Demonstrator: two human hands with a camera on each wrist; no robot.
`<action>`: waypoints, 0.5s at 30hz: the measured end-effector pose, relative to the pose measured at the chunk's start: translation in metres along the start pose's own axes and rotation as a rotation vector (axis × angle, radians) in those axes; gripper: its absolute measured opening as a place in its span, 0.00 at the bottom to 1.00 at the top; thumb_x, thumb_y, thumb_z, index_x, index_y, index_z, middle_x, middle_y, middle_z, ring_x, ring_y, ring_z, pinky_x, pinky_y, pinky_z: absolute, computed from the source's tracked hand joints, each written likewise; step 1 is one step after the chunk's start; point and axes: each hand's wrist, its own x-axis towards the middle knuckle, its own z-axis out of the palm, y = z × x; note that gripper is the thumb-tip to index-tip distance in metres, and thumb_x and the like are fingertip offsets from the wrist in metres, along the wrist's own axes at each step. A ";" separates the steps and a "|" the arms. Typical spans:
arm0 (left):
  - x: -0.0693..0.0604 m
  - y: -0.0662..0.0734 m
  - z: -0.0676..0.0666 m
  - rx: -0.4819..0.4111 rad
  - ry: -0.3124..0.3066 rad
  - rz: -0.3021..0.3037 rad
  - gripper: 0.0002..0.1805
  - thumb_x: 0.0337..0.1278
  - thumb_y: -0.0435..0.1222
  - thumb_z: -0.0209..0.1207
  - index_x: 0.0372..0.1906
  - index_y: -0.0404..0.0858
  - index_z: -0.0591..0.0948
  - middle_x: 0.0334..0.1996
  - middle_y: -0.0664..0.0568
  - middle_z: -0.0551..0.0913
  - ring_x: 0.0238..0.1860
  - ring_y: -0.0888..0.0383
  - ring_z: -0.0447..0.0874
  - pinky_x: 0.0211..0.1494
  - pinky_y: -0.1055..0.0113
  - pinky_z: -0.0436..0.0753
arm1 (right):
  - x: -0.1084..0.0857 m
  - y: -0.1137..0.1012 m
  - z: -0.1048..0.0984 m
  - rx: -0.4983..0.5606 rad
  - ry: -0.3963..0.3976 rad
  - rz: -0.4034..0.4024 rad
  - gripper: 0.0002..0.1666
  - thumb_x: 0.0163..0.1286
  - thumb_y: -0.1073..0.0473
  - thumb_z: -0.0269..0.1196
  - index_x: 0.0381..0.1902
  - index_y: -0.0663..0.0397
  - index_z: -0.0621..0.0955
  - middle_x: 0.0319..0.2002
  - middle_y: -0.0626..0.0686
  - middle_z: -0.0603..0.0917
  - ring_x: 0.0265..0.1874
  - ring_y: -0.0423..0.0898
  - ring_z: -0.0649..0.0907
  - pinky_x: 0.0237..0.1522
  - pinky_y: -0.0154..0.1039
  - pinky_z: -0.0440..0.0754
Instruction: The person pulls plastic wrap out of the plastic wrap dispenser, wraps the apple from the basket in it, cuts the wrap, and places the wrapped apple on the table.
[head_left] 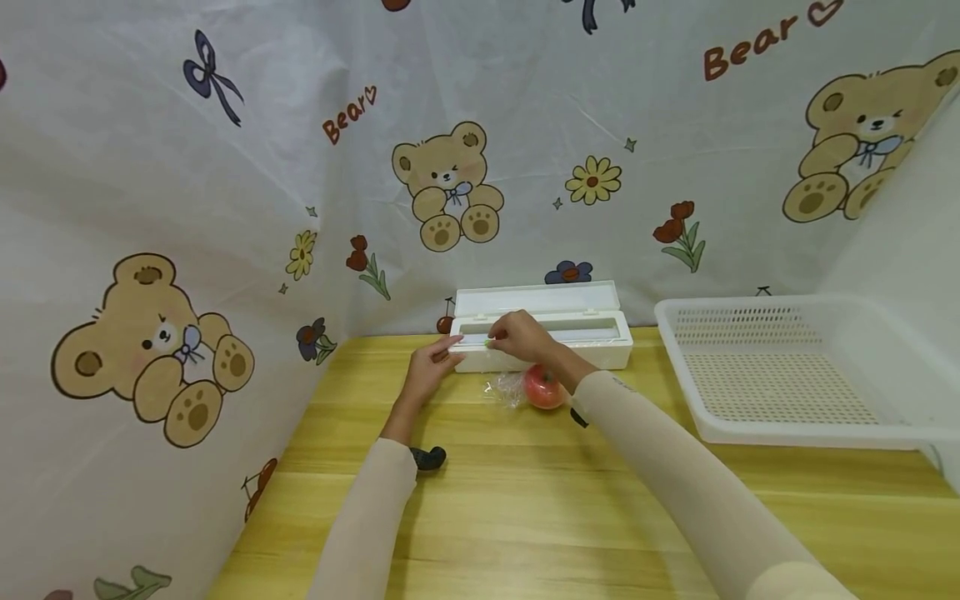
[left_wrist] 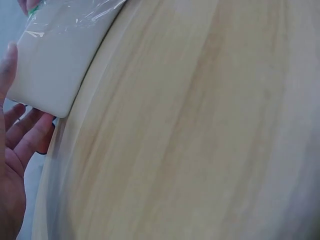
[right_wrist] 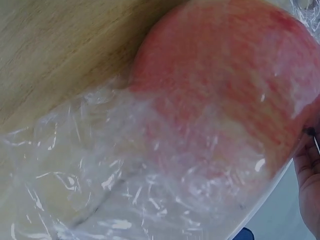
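A long white cling film box [head_left: 540, 358] with its lid [head_left: 537, 298] raised stands by the back wall. At its left end my left hand [head_left: 426, 367] holds the box, thumb and fingers about the corner, also visible in the left wrist view. My right hand [head_left: 522, 335] pinches a small green slider [head_left: 488, 342] on the box's front rim. Just in front of the box rests a red apple [head_left: 544, 387] with crumpled cling film [head_left: 507, 389] over and beside it. In the right wrist view, the apple and film hide most of that hand.
A white perforated basket [head_left: 780, 387] stands on the right of the wooden table [head_left: 525, 508]. Bear-printed cloth [head_left: 525, 200] hangs at the back and left. Dark wrist-strap ends show beneath both sleeves.
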 end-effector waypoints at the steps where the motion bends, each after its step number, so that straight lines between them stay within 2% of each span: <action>1: 0.000 0.000 0.000 -0.010 0.002 -0.003 0.22 0.63 0.41 0.68 0.61 0.42 0.84 0.70 0.39 0.72 0.72 0.47 0.69 0.64 0.63 0.78 | 0.000 0.000 0.001 0.005 -0.002 -0.002 0.07 0.67 0.61 0.71 0.39 0.60 0.90 0.33 0.52 0.90 0.30 0.44 0.82 0.38 0.40 0.83; 8: 0.002 -0.005 0.002 -0.017 0.039 0.010 0.20 0.63 0.38 0.68 0.60 0.41 0.85 0.69 0.39 0.73 0.72 0.46 0.68 0.61 0.67 0.79 | 0.004 -0.002 0.004 -0.001 0.013 0.010 0.05 0.66 0.62 0.72 0.33 0.59 0.91 0.31 0.51 0.89 0.29 0.44 0.81 0.34 0.40 0.81; 15: 0.003 -0.005 0.002 -0.006 0.051 0.024 0.18 0.62 0.38 0.69 0.57 0.41 0.87 0.66 0.41 0.76 0.72 0.45 0.68 0.65 0.64 0.76 | 0.007 -0.006 0.004 -0.040 0.011 0.011 0.05 0.65 0.63 0.72 0.32 0.60 0.90 0.30 0.52 0.88 0.30 0.45 0.83 0.35 0.42 0.84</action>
